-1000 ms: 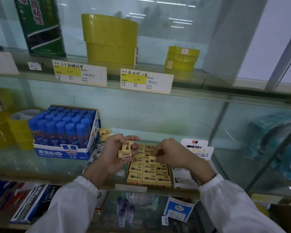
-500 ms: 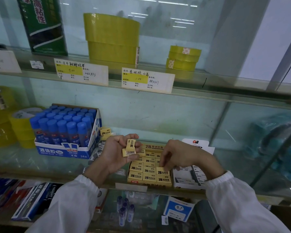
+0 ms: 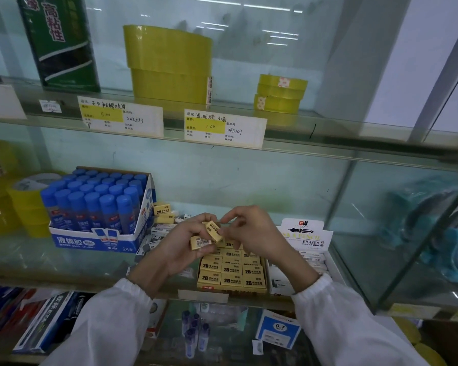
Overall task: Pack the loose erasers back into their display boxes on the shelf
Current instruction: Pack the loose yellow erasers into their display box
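My left hand (image 3: 179, 245) grips a few yellow 2B erasers (image 3: 201, 243) above the glass shelf. My right hand (image 3: 251, 232) has come over to them, and its fingertips pinch the top eraser (image 3: 214, 229) of the bunch. Under both hands stands the yellow display box (image 3: 232, 276), packed with rows of 2B erasers. A white eraser display box (image 3: 303, 237) stands to its right. Loose yellow erasers (image 3: 162, 210) and white ones (image 3: 158, 232) lie beside the glue box.
A box of blue glue sticks (image 3: 98, 210) stands at the left on the glass shelf (image 3: 24, 260). Yellow tape rolls (image 3: 169, 64) sit on the upper shelf behind price labels (image 3: 224, 129). Tape dispensers (image 3: 434, 220) show behind the glass on the right. Stationery fills the shelf below.
My right hand has risen from the yellow display box and moved left to the erasers in my left hand. My left hand has stayed in place with its erasers.
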Demonstrator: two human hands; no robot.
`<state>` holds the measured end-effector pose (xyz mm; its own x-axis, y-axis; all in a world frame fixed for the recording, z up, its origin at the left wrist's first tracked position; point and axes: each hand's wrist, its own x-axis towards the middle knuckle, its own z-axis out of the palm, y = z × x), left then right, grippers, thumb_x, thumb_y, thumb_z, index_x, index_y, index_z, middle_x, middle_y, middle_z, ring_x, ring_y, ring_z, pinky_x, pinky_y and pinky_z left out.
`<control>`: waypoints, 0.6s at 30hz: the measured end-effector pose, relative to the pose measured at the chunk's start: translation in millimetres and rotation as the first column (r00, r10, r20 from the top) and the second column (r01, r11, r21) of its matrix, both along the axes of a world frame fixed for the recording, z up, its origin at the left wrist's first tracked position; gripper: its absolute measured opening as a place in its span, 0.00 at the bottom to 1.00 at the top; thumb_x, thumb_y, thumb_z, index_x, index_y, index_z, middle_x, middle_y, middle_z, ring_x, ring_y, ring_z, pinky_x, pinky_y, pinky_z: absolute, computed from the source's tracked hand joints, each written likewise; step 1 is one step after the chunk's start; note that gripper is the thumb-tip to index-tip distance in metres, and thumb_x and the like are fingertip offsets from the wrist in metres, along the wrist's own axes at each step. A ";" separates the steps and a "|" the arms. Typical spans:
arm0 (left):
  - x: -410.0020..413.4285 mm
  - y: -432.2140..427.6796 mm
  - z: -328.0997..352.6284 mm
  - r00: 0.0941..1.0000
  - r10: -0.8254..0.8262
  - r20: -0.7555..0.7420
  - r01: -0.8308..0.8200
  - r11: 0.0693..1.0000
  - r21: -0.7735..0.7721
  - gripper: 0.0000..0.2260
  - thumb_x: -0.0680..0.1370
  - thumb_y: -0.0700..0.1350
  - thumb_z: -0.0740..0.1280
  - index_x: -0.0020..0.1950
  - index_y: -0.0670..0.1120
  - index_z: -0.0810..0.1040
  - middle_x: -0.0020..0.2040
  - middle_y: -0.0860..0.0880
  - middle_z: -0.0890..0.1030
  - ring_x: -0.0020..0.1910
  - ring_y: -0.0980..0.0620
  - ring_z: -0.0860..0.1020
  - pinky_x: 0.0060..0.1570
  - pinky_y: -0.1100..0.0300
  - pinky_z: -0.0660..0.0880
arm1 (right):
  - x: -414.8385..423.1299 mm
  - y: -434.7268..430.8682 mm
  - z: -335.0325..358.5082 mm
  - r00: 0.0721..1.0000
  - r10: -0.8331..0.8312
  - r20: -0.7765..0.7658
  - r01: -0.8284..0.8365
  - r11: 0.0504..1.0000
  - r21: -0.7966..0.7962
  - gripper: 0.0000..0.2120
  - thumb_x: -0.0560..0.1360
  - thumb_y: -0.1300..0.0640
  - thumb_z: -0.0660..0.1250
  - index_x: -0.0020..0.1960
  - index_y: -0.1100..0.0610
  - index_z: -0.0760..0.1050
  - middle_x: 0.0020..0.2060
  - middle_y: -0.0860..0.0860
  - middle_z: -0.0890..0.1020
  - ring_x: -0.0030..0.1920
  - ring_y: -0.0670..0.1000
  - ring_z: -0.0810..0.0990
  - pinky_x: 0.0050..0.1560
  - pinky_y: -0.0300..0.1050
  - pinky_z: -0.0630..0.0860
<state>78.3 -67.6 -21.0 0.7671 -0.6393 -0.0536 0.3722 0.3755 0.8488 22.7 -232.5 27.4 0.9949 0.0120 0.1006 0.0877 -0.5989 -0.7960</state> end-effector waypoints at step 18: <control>13.1 7.5 -3.0 0.964 0.225 -0.145 -0.253 0.941 -0.224 0.28 0.59 0.29 0.53 0.57 0.39 0.74 0.46 0.42 0.76 0.44 0.47 0.72 0.37 0.56 0.71 | -1.7 -10.7 -13.5 0.991 -0.049 -0.127 0.057 0.996 0.066 0.04 0.70 0.69 0.73 0.40 0.62 0.82 0.31 0.56 0.84 0.25 0.49 0.79 0.27 0.41 0.76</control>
<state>91.4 -60.0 -23.9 0.8965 -0.4425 -0.0198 0.3366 0.6514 0.6800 21.0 -243.2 13.9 0.9987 -0.0437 -0.0259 -0.0455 -0.5434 -0.8382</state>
